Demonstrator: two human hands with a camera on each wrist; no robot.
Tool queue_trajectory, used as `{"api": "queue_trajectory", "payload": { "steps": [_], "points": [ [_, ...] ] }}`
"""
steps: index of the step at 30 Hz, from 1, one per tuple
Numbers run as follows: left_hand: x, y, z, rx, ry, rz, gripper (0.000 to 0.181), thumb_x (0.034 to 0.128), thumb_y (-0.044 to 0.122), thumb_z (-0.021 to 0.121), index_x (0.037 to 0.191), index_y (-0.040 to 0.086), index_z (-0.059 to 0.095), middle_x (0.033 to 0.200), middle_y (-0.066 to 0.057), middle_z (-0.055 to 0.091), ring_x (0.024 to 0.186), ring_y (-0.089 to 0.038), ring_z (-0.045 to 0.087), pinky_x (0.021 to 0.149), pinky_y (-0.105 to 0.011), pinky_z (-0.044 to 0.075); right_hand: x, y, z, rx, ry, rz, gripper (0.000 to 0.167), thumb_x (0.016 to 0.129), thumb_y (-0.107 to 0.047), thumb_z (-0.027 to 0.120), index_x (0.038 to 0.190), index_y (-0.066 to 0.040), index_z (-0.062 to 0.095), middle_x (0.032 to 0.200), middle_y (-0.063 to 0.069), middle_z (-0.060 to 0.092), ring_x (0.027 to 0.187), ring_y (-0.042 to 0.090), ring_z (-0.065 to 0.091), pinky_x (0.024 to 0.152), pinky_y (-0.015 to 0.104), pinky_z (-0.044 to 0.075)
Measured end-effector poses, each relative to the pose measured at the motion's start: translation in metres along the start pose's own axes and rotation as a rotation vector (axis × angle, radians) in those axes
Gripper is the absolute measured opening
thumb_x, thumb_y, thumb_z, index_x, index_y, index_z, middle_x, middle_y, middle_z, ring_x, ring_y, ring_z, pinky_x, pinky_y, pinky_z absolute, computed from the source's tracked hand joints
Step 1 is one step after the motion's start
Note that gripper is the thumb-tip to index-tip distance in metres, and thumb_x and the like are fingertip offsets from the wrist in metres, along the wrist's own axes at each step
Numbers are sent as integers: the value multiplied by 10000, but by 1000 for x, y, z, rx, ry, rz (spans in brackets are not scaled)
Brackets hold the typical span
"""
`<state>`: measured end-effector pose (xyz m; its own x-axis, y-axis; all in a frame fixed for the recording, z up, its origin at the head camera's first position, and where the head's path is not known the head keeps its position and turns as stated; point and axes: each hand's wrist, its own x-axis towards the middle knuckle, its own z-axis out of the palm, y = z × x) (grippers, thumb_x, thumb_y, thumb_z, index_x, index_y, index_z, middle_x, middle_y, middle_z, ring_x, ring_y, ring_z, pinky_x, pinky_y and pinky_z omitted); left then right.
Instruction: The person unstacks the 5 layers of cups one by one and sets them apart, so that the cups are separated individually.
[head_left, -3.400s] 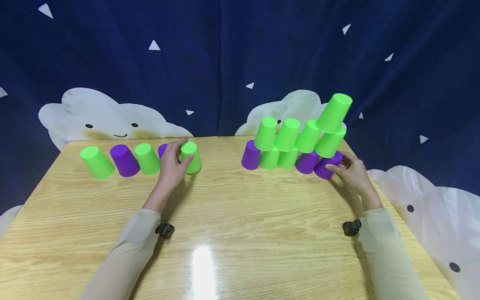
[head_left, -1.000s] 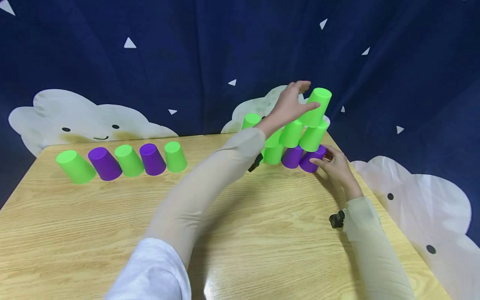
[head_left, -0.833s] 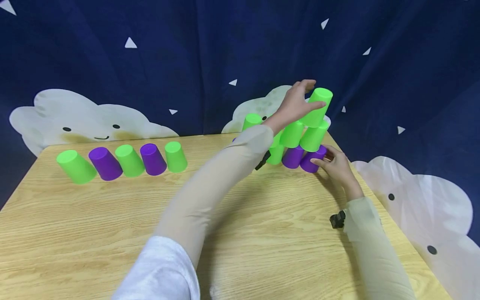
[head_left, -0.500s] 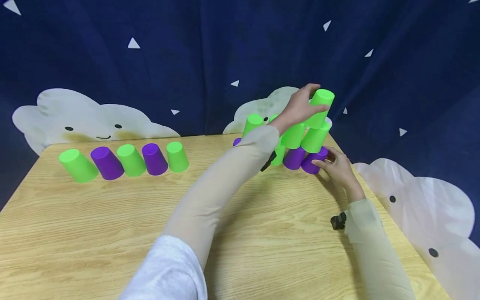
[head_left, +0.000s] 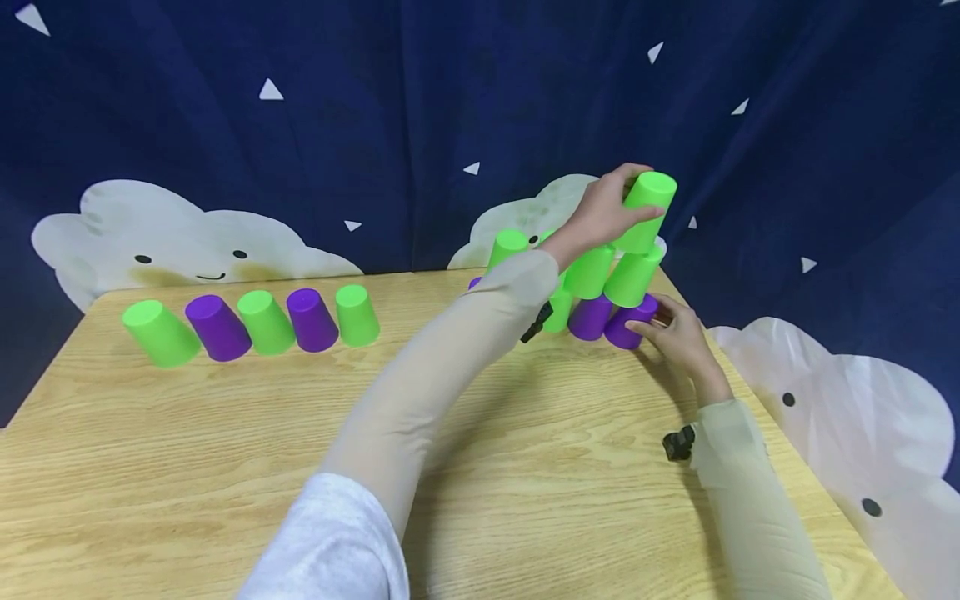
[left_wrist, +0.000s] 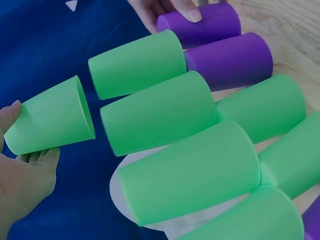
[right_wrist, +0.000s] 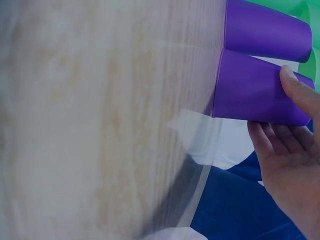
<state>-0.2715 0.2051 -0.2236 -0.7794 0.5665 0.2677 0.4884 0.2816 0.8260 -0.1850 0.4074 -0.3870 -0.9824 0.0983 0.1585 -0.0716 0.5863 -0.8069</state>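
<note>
Above stacked cups (left_wrist: 159, 114), left hand (left_wrist: 28, 184) gripping green cup (left_wrist: 51, 118) mouth-down, axis vertical

L hand (head_left: 604, 209) up, gripping | L arm (head_left: 420, 393) extd fwd-R | R hand (head_left: 681, 340) lower, gripping | R arm (head_left: 753, 500) fwd

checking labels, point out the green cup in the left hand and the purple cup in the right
Held green cup (left_wrist: 51, 118): left wrist view, on its side
Held purple cup (right_wrist: 252, 89): right wrist view, on its side

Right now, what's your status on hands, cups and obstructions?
Left hand: holding green cup, gap visible beneath it. Right hand: gripping end purple cup. Left sleeve hides part of the stack from head view.
</note>
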Motion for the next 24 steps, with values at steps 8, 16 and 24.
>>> {"api": "queue_trajectory", "payload": {
  "steps": [8, 16, 24],
  "points": [
    [-3, 4, -12, -22, 24, -6, 629, 923, 265, 703, 1475, 165, 418, 1356, 29, 544, 1175, -67, 541, 853, -103, 454, -1, -2, -3, -36, 10, -3, 610, 916, -220, 718, 1403, 47, 466, 1272, 256, 566, 1176, 310, 553, 907, 143, 493],
    [-20, 2, -28, -44, 46, 27, 625, 926, 252, 702, 1472, 147, 418, 1397, 19, 517, 1212, -63, 523, 893, -97, 442, -3, 2, -6, -46, 30, -11, 585, 912, -201, 723, 1385, 47, 486, 1258, 244, 577, 1145, 240, 562, 902, 124, 486],
    [-67, -6, -57, -117, 131, 135, 575, 915, 172, 714, 1428, 89, 468, 1343, -31, 557, 1205, -71, 521, 975, -92, 394, -2, -1, -4, -23, 23, -25, 574, 909, -148, 723, 1380, 70, 479, 1257, 273, 572, 1167, 336, 547, 887, 94, 473]
  ]
}}
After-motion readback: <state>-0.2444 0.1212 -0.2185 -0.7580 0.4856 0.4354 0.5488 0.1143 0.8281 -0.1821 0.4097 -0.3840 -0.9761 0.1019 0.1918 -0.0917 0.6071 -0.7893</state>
